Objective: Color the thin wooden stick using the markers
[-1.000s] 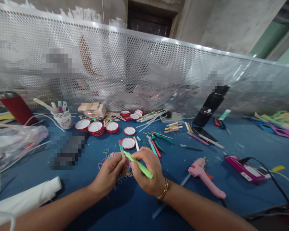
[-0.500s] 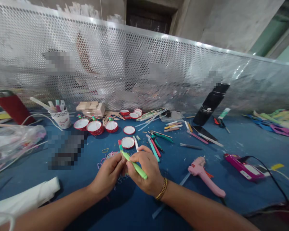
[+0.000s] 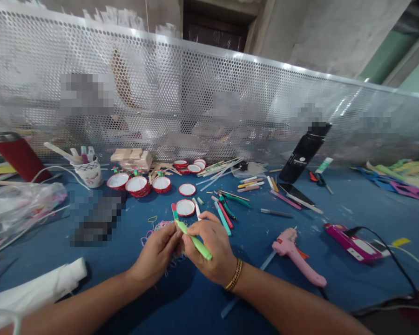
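- A perforated metal screen is running across the far side of the scene, from left to right.
- A blue table is stretching from the screen to the near edge, with craft bits lying all over it.
- A white roll is lying at the near left.
- A black bottle is standing far right of centre, just in front of the screen.
- A pink glue gun is lying on the table to the right of the hands, apart from them.
- The right hand is closing its fingers and thumb around a green stick, gripping it at a slant above the table, near the middle.
- The left hand is curling just left of it, its fingertips pinching the stick's far end.
- Red-rimmed lids are sitting just beyond the hands, with more farther left.
- Coloured rubber bands are lying under the left hand.
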`<state>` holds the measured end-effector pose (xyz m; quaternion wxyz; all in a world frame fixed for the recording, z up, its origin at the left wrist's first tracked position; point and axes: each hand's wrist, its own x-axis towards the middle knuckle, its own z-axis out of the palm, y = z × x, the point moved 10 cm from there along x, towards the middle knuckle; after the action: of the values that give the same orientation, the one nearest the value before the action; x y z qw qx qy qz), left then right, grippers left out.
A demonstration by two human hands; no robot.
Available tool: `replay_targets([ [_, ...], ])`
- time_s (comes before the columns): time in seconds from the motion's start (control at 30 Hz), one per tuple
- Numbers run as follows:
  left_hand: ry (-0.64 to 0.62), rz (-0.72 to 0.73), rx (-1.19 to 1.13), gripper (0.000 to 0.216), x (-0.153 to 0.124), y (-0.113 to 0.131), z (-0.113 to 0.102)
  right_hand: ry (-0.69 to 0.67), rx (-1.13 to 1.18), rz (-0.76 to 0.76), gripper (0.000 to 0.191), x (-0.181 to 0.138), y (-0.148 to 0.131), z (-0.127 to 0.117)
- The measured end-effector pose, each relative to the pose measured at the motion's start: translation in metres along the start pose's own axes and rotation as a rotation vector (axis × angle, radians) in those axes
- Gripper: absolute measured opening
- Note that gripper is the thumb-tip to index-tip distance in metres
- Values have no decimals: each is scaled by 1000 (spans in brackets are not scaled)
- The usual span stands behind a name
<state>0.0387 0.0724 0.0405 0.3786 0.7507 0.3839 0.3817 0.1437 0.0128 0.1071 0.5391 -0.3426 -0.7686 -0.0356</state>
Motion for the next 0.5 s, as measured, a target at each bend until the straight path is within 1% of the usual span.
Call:
replay_targets([
  [0.3,13,18,87,37,-1,1,-4,38,-46,21,4,-1,7,-3],
  [0.5,-19,-1,4,37,-1,-1,1,25,6,-18,3,0,-2,-3],
])
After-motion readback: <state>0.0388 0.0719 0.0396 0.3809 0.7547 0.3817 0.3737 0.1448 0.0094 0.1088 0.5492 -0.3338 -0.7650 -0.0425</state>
